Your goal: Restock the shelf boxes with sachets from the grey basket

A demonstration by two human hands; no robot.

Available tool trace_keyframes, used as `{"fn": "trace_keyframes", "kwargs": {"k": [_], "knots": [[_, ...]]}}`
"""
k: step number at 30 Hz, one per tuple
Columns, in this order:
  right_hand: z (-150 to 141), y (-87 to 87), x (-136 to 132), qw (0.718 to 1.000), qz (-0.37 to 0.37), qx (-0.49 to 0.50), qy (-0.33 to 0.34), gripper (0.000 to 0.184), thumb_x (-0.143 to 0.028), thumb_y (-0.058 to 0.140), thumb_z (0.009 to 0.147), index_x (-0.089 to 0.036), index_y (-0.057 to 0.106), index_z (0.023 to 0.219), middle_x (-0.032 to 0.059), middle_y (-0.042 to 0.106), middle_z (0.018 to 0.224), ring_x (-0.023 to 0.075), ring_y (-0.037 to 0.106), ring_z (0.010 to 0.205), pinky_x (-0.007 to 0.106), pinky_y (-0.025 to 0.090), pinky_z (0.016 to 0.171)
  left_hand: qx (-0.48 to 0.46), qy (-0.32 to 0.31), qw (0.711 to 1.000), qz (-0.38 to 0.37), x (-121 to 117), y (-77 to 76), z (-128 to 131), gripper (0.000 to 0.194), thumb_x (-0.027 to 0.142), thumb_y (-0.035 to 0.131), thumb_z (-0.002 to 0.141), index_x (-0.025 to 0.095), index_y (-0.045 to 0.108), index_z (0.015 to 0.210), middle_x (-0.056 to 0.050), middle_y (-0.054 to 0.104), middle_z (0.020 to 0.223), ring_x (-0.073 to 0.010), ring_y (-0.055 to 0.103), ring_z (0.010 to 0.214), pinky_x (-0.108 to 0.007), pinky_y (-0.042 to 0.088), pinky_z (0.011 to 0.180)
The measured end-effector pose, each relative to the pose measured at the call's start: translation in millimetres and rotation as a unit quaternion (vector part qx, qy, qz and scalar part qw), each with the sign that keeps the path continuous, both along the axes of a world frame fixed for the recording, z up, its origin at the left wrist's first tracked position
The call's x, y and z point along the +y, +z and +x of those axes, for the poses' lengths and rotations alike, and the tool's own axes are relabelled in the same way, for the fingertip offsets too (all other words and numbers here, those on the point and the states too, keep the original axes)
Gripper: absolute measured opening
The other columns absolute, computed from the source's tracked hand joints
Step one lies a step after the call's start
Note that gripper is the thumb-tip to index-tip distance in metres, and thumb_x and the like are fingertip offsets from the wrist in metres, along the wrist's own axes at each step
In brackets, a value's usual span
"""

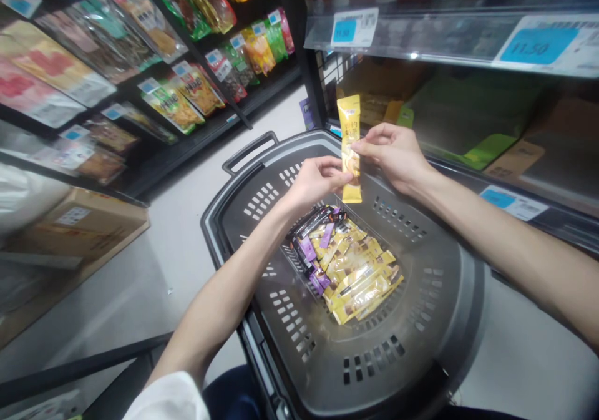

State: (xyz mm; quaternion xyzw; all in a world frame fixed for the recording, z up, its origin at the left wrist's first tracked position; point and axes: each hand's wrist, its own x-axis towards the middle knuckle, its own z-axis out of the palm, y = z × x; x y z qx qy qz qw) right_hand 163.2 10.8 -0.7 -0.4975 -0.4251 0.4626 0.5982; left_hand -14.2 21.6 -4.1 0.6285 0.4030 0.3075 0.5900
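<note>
Pale aisle floor (182, 220): beside black shelves (276, 89) of bagged snacks (174, 103) with blue-and-white price labels (354, 28).
Left hand (318, 181): grasping a slim yellow plastic packet (349, 120) near its bottom.
Right hand (388, 155): pinching its right edge, higher.
Packet's place: above a dark grey perforated plastic basket (327, 364).
Basket bottom: piled yellow and purple-black packets (360, 264).

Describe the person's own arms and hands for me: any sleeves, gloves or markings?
The left hand and right hand are both ungloved, with no ring, watch or bracelet showing. The left forearm and right forearm are bare. A plain white sleeve shows on the left arm; no sleeve is in view on the right.
</note>
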Motion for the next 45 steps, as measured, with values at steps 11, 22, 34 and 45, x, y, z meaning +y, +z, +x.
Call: {"fn": "trace_keyframes", "kwargs": {"k": [11,22,34,45], "knots": [[-2,3.4,-2,0.999,0.01,0.037,0.01,0.027,-0.01,0.081,0.075,-0.018,0.056,0.071,0.002,0.069,0.077,0.0122,0.064,0.07,0.032,0.06,0.074,0.145,0.069,0.942,0.294,-8,-9.9,10,0.046,0.024,0.084,0.069,0.02,0.049,0.098,-0.004,0.064,0.102,-0.0195,0.062,0.09,-0.043,0.052,0.09],[0,8.7,-4,0.994,-0.026,0.071,0.076,0.015,-0.016,0.074,0.087,-0.014,0.071,0.102,0.0035,0.07,0.084,0.0077,0.061,0.062,0.016,0.045,0.049,-0.075,-0.024,0.996,-0.036,0,-1.4,9,0.034,0.013,0.053,0.082,0.013,0.058,0.116,-0.01,0.074,0.11,-0.0115,0.067,0.074,-0.027,0.054,0.071],[1,6.7,1,0.998,-0.007,0.058,-0.001,0.013,-0.006,0.068,0.089,-0.015,0.061,0.083,-0.0012,0.063,0.078,0.0035,0.053,0.057,0.013,0.036,0.046,-0.071,-0.057,0.995,-0.049,0,-2.1,6,0.03,0.04,0.053,0.1,0.014,0.061,0.113,-0.009,0.074,0.101,-0.0101,0.065,0.068,-0.023,0.054,0.066],[-4,-0.8,-3,0.949,0.008,-0.298,0.1,0.018,-0.015,0.06,0.09,-0.012,0.076,0.098,0.0056,0.074,0.073,0.0141,0.067,0.058,0.024,0.054,0.06,0.051,0.012,0.996,0.078,36,-16.6,-29,0.045,0.058,0.064,0.09,0.016,0.068,0.106,-0.003,0.066,0.085,-0.0105,0.059,0.069,-0.019,0.046,0.062]]}}
